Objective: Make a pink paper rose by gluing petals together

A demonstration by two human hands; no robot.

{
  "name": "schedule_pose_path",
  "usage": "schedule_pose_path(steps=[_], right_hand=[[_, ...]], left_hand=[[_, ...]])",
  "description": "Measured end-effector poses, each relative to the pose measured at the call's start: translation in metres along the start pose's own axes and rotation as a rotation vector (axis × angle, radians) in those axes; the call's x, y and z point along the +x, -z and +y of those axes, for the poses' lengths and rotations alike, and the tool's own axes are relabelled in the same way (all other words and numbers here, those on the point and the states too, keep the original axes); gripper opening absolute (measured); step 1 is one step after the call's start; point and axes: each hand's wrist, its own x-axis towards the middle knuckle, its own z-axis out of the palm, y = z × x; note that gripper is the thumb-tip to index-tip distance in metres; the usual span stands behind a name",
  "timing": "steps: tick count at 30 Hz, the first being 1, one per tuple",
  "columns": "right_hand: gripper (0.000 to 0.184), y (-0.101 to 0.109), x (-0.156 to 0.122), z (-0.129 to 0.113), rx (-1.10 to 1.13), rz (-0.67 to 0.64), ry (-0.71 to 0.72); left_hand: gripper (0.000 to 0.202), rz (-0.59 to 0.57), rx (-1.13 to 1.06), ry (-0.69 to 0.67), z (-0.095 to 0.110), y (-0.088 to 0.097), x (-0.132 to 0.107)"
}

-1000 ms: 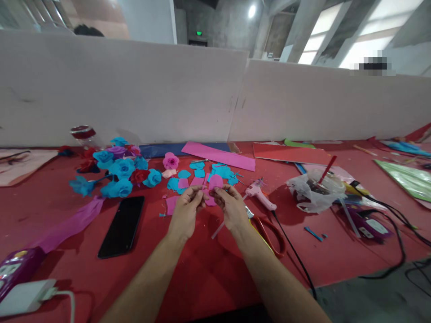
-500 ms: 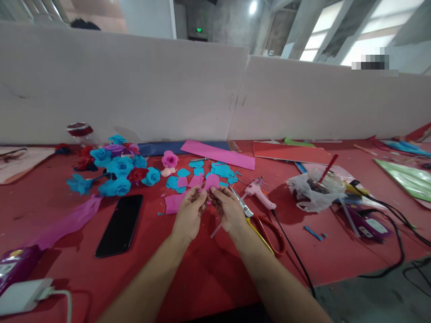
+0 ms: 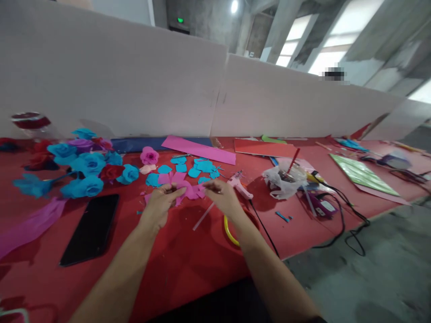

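Observation:
My left hand (image 3: 160, 204) pinches a pink crepe paper petal (image 3: 183, 185) between thumb and fingers. Opposite it, my right hand (image 3: 222, 197) has its fingertips closed on a small pink paper scrap (image 3: 201, 191). Behind both hands lie cut blue paper petals (image 3: 204, 165) and more pink pieces. A clear glue stick (image 3: 202, 218) rests on the table between my forearms. Just beyond my right hand is a pink hot glue gun (image 3: 241, 186). Scissors show only by a yellow handle (image 3: 230, 233); my right forearm covers most of them.
On the left, blue, red and purple paper flowers (image 3: 89, 163) stand behind a black phone (image 3: 90, 229). A pink strip (image 3: 198, 150) lies near the white partition (image 3: 134, 80). To the right are a bagged drink cup (image 3: 286, 179), a purple device (image 3: 316, 204) and black cords (image 3: 353, 224).
My hands have drawn apart, with pink paper now stretching between them. The view has turned to the right, and my right forearm covers more of the scissors.

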Motion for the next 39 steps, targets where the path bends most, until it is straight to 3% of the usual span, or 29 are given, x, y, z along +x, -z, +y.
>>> schedule_pose_path(steps=[2, 4, 6, 12, 16, 18, 20, 23, 27, 30, 33, 39], right_hand=[[0.025, 0.038, 0.001, 0.008, -0.527, 0.18, -0.007], [0.042, 0.069, 0.004, 0.018, -1.0, 0.196, -0.137], [0.046, 0.086, 0.007, 0.027, -1.081, 0.164, -0.2], [0.041, 0.085, 0.013, 0.036, -1.095, 0.071, -0.18], [0.048, 0.098, 0.006, 0.027, -1.056, 0.131, -0.134], [0.043, 0.108, -0.002, 0.021, -0.881, 0.246, -0.094], [0.033, 0.113, -0.013, 0.015, -0.549, 0.301, -0.092], [0.023, 0.105, -0.036, 0.003, -0.289, 0.228, -0.122], [0.018, 0.067, -0.07, -0.01, 0.002, 0.006, -0.212], [0.015, 0.034, -0.089, -0.013, -0.026, -0.141, -0.276], [0.015, 0.01, -0.098, -0.011, -0.123, -0.267, -0.211], [0.027, -0.003, -0.1, -0.01, -0.158, -0.381, -0.179]], left_hand=[[0.029, -0.011, 0.062, -0.001, 0.001, 0.003, 0.001], [0.027, -0.017, 0.115, -0.007, 0.002, 0.006, 0.002], [0.025, -0.01, 0.128, 0.018, 0.004, 0.009, 0.001], [0.021, -0.048, 0.217, 0.094, 0.011, 0.014, -0.012], [0.011, -0.039, 0.346, 0.074, 0.001, 0.022, -0.02], [0.009, -0.042, 0.39, 0.118, -0.008, 0.026, -0.021], [0.007, -0.05, 0.442, 0.14, -0.015, 0.029, -0.019], [0.008, -0.064, 0.587, 0.062, -0.02, 0.03, -0.016], [0.011, -0.114, 0.747, -0.043, -0.023, 0.031, -0.012], [0.011, -0.106, 0.785, -0.104, -0.026, 0.034, -0.011], [0.011, -0.131, 0.849, -0.093, -0.026, 0.036, -0.012], [0.004, -0.179, 0.965, -0.065, -0.019, 0.035, -0.015]])
